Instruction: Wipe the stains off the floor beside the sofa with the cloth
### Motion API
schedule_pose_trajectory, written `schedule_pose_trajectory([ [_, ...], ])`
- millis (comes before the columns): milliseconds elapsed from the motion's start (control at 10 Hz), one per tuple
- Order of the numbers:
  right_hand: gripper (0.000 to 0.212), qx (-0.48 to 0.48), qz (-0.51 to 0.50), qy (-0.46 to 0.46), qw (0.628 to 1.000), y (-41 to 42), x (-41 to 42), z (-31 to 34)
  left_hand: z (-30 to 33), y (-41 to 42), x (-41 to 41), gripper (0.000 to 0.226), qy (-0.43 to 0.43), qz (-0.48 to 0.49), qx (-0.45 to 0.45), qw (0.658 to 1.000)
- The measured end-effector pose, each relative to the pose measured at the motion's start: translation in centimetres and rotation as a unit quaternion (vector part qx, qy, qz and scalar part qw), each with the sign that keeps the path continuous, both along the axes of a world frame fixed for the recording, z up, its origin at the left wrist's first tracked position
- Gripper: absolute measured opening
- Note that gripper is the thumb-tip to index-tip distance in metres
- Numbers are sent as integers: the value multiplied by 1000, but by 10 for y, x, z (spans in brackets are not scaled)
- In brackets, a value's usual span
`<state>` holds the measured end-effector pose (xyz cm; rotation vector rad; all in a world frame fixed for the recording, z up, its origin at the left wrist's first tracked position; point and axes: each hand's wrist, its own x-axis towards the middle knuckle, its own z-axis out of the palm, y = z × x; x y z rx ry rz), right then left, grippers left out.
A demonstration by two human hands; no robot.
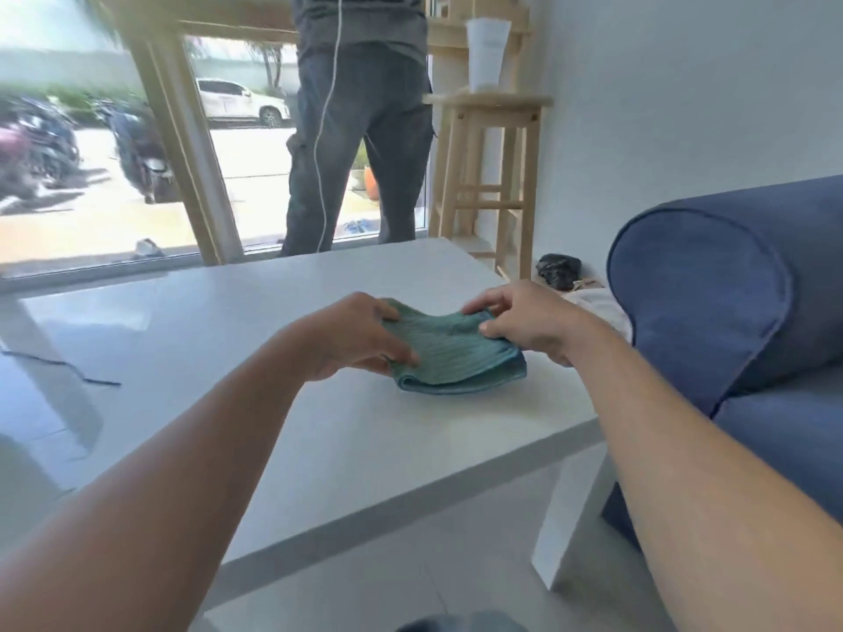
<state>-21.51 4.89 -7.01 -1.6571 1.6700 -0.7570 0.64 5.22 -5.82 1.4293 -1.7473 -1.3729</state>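
A folded teal cloth (449,353) lies on the white low table (319,431), towards its right side. My left hand (353,339) grips the cloth's left edge, thumb on top. My right hand (524,319) pinches its upper right edge between thumb and fingers. The blue sofa (739,312) stands just right of the table. A strip of grey tiled floor (502,567) shows between table leg and sofa; I see no stains on it from here.
A person in dark trousers (360,143) stands beyond the table by the glass door, a white cable hanging down. A wooden stool (492,175) carries a white cup. A black object (559,269) lies on the floor behind the sofa arm. A dark cord (68,369) crosses the floor at left.
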Motion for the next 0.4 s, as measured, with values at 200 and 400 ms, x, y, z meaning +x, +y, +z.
schedule_pose_trajectory([
  [200, 40, 28, 33, 70, 997, -18, 42, -24, -19, -4, 35, 67, -81, 20, 4, 997],
  [400, 33, 16, -10, 55, 998, -16, 46, -29, -22, -24, 39, 63, -299, 14, -72, 951],
])
